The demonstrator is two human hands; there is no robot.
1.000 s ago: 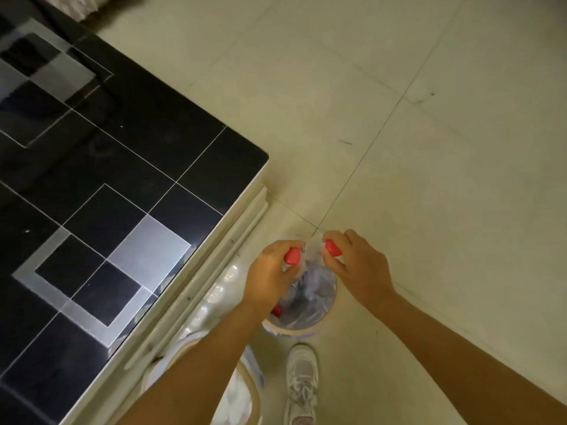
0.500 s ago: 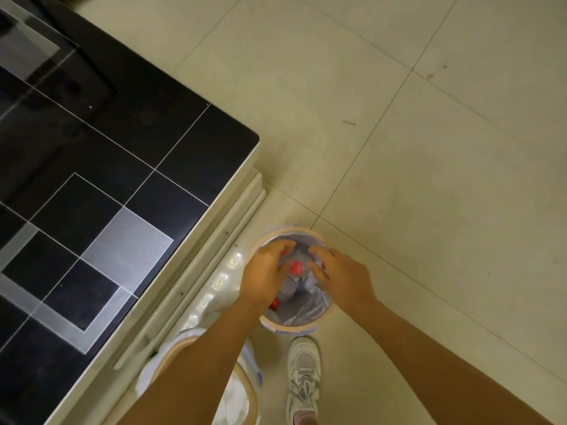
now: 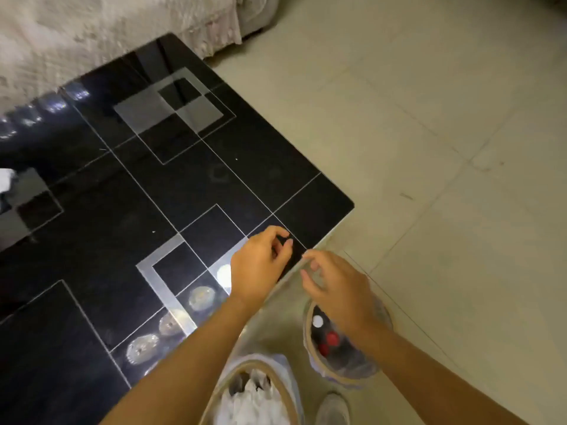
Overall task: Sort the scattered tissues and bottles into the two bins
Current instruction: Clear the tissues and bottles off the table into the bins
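Note:
My left hand [image 3: 260, 262] hovers over the near right corner of the black glass table [image 3: 159, 191], fingers loosely curled and empty. Just right of it, my right hand [image 3: 334, 286] hangs above the bottle bin [image 3: 337, 377], also loosely curled and holding nothing. That bin stands on the floor and holds bottles with red caps [image 3: 332, 338] and a white cap [image 3: 318, 321]. Nearer to me, the second bin [image 3: 288, 391] holds crumpled white tissues [image 3: 254, 400]. At the table's far left edge lies one white tissue [image 3: 6, 179].
A pale lace-covered sofa [image 3: 122, 29] stands behind the table. The beige tiled floor [image 3: 445, 148] spreads to the right. My white shoe [image 3: 333, 409] is by the bins. Ceiling lights reflect in the tabletop near my left arm.
Both hands held red-capped bottles over the bottle bin, lowered them in and let go. They have now risen empty toward the table corner, and the view has tilted up.

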